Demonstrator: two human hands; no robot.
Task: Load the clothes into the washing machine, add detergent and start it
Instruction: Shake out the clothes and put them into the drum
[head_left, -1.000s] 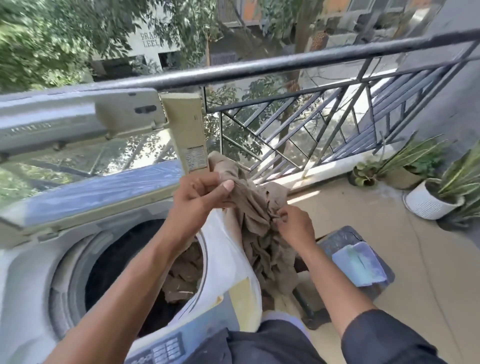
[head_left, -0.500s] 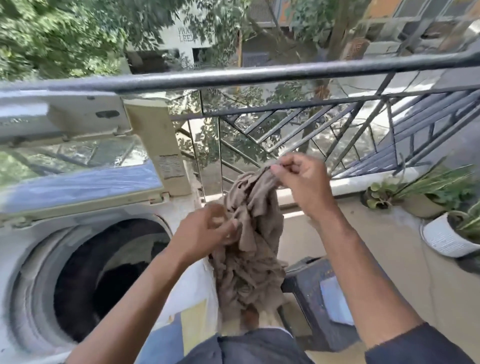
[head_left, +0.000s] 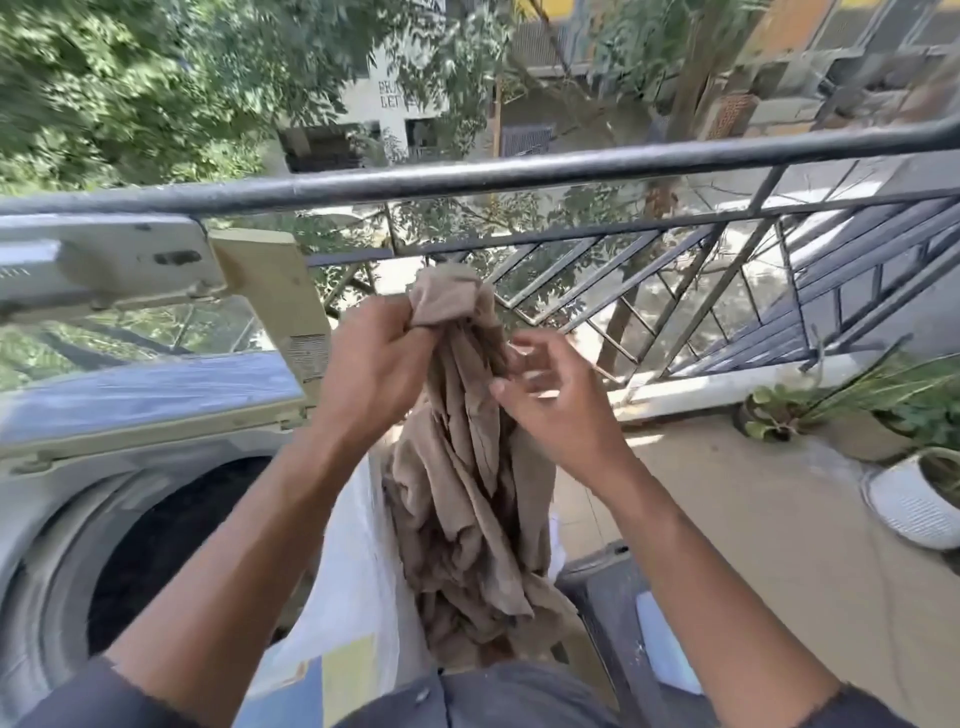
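A crumpled beige garment (head_left: 467, 499) hangs in front of me, just right of the top-loading washing machine (head_left: 62, 499). My left hand (head_left: 371, 371) grips the garment's bunched top end and holds it up at railing height. My right hand (head_left: 553, 410) is beside the cloth with loosely spread, blurred fingers, the fingertips at the garment's right edge. The machine's lid (head_left: 135, 400) stands open and the dark drum (head_left: 161, 545) lies at the lower left, its contents too dark to make out. No detergent shows in view.
A black metal balcony railing (head_left: 571, 169) runs across behind my hands. A dark stool (head_left: 618, 618) with a pale item on it stands below the garment on the right. Potted plants (head_left: 914, 499) line the floor at the right edge.
The garment's top passed from my right hand to my left hand, which rose to grip it. My right hand let go and dropped beside the cloth. The view swung right.
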